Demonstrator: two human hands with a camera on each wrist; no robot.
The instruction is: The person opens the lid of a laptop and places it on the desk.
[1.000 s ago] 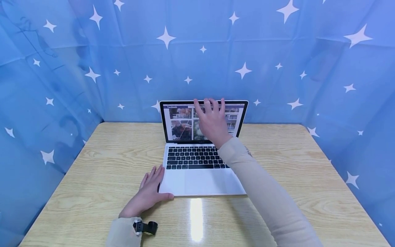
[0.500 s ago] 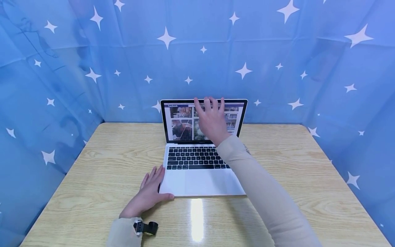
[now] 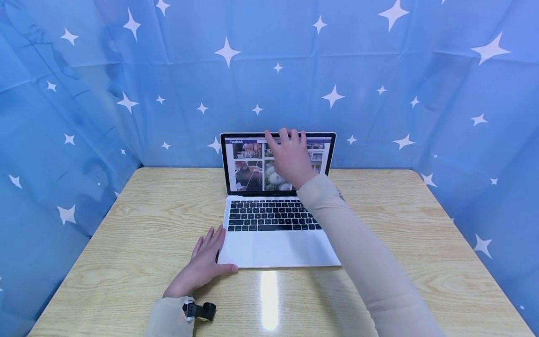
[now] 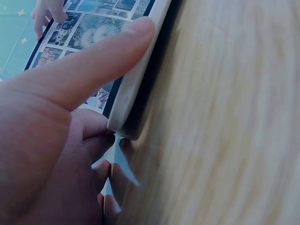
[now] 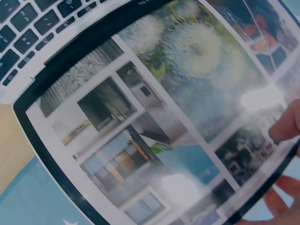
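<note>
A silver laptop (image 3: 278, 250) stands unfolded on the table, its screen (image 3: 248, 175) lit with a page of photos. My right hand (image 3: 292, 159) grips the top edge of the lid. In the right wrist view, the thumb (image 5: 287, 124) is on the screen side and the other fingers (image 5: 279, 199) are behind the rim. My left hand (image 3: 201, 264) rests at the near left corner of the base, fingers extended along its side. Its straight thumb (image 4: 103, 65) lies against the front edge in the left wrist view. My right forearm covers part of the keyboard (image 3: 269, 215).
The wooden table (image 3: 139, 243) extends on both sides of the laptop. A blue curtain (image 3: 177, 75) with white stars hangs behind it and along the sides. A black strap device (image 3: 200, 310) is on the left wrist.
My right hand has moved slightly up and away, and the lid has tilted back with it. The left hand and the laptop base stay in place.
</note>
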